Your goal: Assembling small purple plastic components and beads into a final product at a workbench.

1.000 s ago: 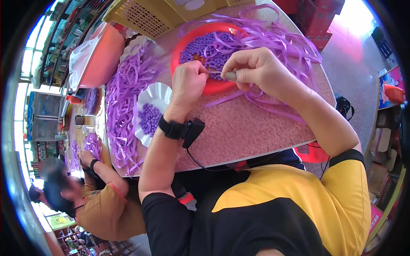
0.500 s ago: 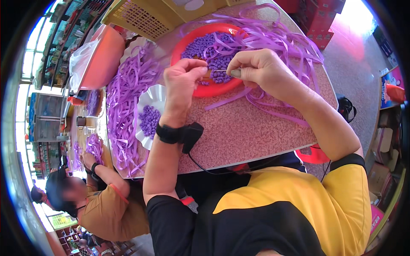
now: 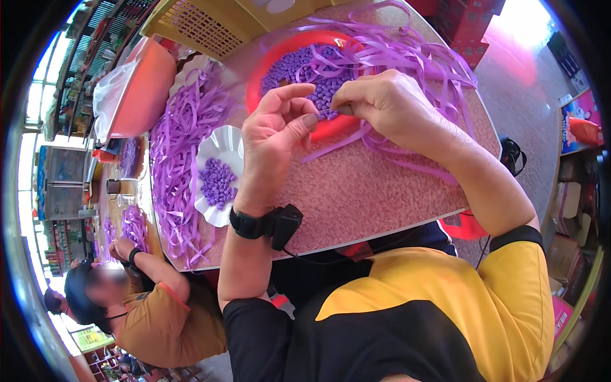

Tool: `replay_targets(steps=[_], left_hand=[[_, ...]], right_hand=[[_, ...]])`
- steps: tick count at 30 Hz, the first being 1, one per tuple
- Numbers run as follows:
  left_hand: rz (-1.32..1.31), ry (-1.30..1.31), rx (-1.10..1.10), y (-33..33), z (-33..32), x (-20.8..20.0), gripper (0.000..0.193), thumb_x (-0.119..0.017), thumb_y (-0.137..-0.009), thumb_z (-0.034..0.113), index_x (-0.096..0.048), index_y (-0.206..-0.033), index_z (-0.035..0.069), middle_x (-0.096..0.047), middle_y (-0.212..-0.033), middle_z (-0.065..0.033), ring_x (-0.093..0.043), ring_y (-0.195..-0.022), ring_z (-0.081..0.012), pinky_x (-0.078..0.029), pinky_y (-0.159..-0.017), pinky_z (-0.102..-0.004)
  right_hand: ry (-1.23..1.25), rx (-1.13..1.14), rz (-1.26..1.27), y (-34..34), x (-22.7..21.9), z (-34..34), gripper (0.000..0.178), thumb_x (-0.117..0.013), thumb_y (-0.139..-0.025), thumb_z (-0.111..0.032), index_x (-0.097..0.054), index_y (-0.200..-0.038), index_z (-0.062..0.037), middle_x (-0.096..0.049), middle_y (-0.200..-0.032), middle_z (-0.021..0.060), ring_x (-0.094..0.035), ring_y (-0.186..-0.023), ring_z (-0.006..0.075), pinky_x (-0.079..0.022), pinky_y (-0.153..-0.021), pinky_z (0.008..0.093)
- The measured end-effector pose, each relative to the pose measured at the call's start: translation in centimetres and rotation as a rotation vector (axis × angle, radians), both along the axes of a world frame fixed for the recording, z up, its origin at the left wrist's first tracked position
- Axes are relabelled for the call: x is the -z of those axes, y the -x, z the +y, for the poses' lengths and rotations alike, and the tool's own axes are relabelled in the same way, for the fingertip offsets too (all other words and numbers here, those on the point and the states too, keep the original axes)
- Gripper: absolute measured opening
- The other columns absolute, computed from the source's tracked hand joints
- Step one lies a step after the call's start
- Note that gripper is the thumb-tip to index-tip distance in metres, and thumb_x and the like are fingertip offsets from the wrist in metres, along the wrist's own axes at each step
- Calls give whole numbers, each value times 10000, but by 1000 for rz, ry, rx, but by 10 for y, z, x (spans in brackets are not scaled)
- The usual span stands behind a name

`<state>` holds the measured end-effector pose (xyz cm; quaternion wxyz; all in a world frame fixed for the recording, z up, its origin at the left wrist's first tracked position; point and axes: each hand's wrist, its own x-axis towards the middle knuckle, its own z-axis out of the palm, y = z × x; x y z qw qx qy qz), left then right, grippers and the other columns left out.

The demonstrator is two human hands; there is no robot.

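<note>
Over the near edge of a red plate heaped with small purple bead-like pieces, my two hands come close together. My right hand pinches a thin needle-like stick between thumb and fingertips. Opposite its tip, my left hand has thumb and index finger brought together with the other fingers curled; whatever sits in that pinch is too small to name. By my left wrist stands a white fluted dish with more purple pieces.
Purple ribbons lie heaped at the left and trail from the plate to the right. A yellow basket and a red bowl with clear plastic stand beyond. A co-worker sits at the left by another table.
Both hands have come slightly down, and my right hand has moved closer to my left. My left fingers have spread a little, and less of the thin stick shows between the hands.
</note>
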<state>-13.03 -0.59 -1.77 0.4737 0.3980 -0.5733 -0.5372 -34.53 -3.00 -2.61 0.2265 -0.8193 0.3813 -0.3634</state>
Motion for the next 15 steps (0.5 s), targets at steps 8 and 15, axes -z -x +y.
replay_targets(steps=[8, 15], left_hand=[[-129, 80, 30, 1, 2, 4, 344, -627, -932, -9, -562, -1269, 5, -595, -915, 10, -533, -746, -45, -449, -636, -181], [5, 69, -9, -1, 3, 13, 304, -645, -913, -28, -583, -1210, -2, -629, -943, -26, -583, -772, -72, -494, -644, -210]], right_hand=[[45, -72, 51, 1, 2, -1, 151, -670, -803, 18, -693, -951, -5, -693, -835, 158, -695, -771, 305, -527, -683, 364], [-3, -78, 34, -4, 0, 2, 159, -646, -829, 27, -693, -979, -1, -695, -839, 157, -691, -758, 280, -529, -689, 337]])
